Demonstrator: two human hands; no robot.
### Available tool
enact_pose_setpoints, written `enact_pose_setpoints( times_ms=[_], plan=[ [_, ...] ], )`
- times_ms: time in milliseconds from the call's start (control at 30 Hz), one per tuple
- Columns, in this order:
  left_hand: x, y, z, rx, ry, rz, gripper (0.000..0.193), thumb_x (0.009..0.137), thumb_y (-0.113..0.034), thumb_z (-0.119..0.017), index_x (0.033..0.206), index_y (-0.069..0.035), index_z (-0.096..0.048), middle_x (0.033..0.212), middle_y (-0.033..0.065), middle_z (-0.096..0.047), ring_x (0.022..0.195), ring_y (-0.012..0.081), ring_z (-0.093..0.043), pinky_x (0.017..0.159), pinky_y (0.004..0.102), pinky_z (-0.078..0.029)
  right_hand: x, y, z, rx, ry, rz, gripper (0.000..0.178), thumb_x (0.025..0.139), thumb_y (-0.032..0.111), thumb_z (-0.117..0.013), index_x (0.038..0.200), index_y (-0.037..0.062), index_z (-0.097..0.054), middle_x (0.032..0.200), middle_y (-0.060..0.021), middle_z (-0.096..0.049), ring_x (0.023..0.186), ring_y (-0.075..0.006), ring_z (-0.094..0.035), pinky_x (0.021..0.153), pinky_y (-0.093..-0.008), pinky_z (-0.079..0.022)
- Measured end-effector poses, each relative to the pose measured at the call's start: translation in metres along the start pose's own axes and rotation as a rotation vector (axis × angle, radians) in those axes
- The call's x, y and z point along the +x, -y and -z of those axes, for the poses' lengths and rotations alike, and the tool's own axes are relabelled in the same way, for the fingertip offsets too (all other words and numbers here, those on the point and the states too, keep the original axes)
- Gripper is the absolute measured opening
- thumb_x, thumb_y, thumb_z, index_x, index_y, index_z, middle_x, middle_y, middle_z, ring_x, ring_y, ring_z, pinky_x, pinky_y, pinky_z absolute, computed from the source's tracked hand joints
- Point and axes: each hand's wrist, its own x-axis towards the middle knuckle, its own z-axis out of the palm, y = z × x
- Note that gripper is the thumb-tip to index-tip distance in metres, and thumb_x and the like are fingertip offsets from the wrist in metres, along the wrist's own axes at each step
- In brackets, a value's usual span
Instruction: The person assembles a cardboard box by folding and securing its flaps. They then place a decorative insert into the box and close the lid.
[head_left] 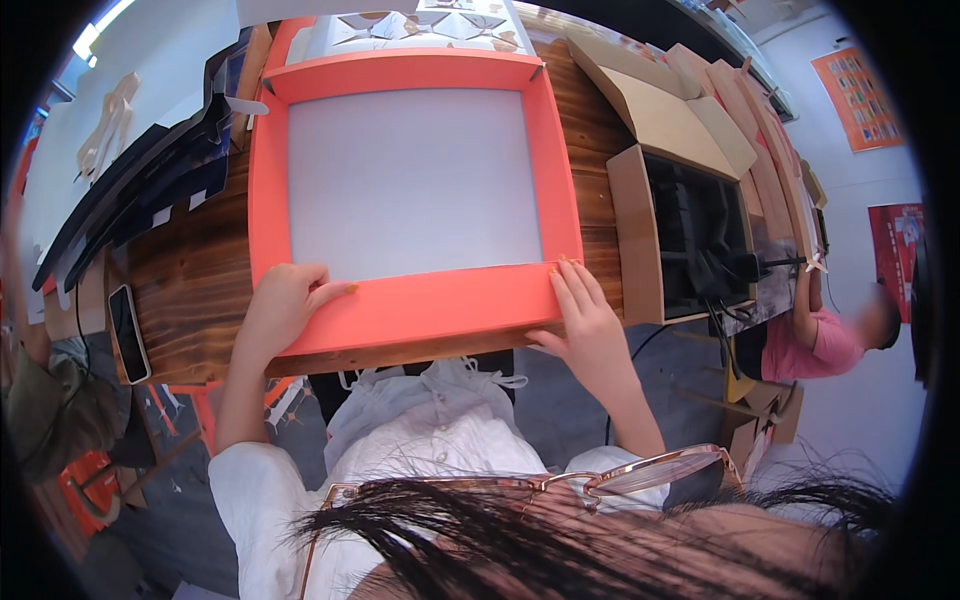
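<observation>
A shallow coral-red cardboard box (430, 310) with a pale grey-white inside bottom lies on the wooden table in front of me. Its walls stand around the bottom, and the near one is a broad flap along the table's front edge. At the near left corner my left hand (285, 312) grips the box, thumb along the flap and fingers bent, partly hidden. My right hand (587, 325) rests at the near right corner. Its fingers lie stretched over the flap's end, with the thumb spread apart near the lower edge.
Behind the box is a stack of white patterned sheets (430, 35). An opened brown carton (632, 235) with black contents stands to the right. Dark folded card pieces (150, 185) and a phone (128, 335) lie left. A person in a pink shirt (815, 345) is at far right.
</observation>
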Motion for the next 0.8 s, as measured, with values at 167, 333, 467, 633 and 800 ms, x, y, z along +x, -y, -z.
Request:
enact_pose_setpoints(
  times_ms=[167, 333, 467, 633, 800],
  plan=[
    [0.002, 0.000, 0.001, 0.025, 0.010, -0.008, 0.042, 0.084, -0.035, -0.067, 0.069, 0.003, -0.059, 0.059, 0.0191, -0.053, 0.056, 0.0288, -0.054, 0.055, 0.0363, -0.042, 0.004, -0.006, -0.015, -0.213, 0.042, 0.095, 0.053, 0.074, 0.001, -0.064, 0.124, -0.0106, -0.049, 0.130, -0.0247, -0.050, 0.123, -0.0349, -0.048, 0.103, -0.0371, -0.042],
    [-0.008, -0.016, -0.002, -0.011, -0.229, -0.041, 0.030, 0.083, -0.027, -0.070, 0.087, 0.001, -0.059, 0.086, 0.0166, -0.061, 0.078, 0.0291, -0.060, 0.069, 0.0384, -0.049, 0.016, -0.007, -0.010, -0.134, 0.113, 0.098, 0.051, 0.075, -0.001, -0.061, 0.123, -0.0112, -0.047, 0.127, -0.0243, -0.051, 0.120, -0.0350, -0.049, 0.103, -0.0357, -0.042],
    [-0.043, -0.016, -0.006, 0.276, -0.439, -0.251, 0.044, 0.076, -0.023, -0.075, 0.109, -0.002, -0.056, 0.116, 0.0148, -0.055, 0.107, 0.0321, -0.054, 0.089, 0.0415, -0.047, 0.021, -0.004, -0.005, -0.115, 0.193, 0.088, 0.051, 0.075, -0.001, -0.061, 0.123, -0.0108, -0.046, 0.127, -0.0241, -0.051, 0.122, -0.0352, -0.047, 0.105, -0.0356, -0.039],
    [-0.089, -0.022, -0.023, 0.461, -0.277, -0.104, 0.069, 0.069, -0.025, -0.079, 0.126, -0.001, -0.049, 0.133, 0.0205, -0.043, 0.126, 0.0383, -0.041, 0.103, 0.0441, -0.039, 0.020, 0.002, -0.003, -0.054, 0.212, 0.030, 0.047, 0.079, -0.005, -0.054, 0.126, -0.0088, -0.045, 0.128, -0.0231, -0.051, 0.122, -0.0367, -0.047, 0.105, -0.0396, -0.040],
    [-0.077, -0.001, -0.046, 0.686, -0.379, -0.160, 0.054, 0.075, -0.008, -0.062, 0.125, 0.003, -0.048, 0.130, 0.0210, -0.045, 0.124, 0.0370, -0.042, 0.105, 0.0425, -0.038, 0.027, 0.003, 0.000, 0.006, 0.264, 0.022, 0.046, 0.079, -0.003, -0.057, 0.123, -0.0079, -0.047, 0.127, -0.0228, -0.052, 0.119, -0.0354, -0.049, 0.102, -0.0389, -0.041]
  ],
)
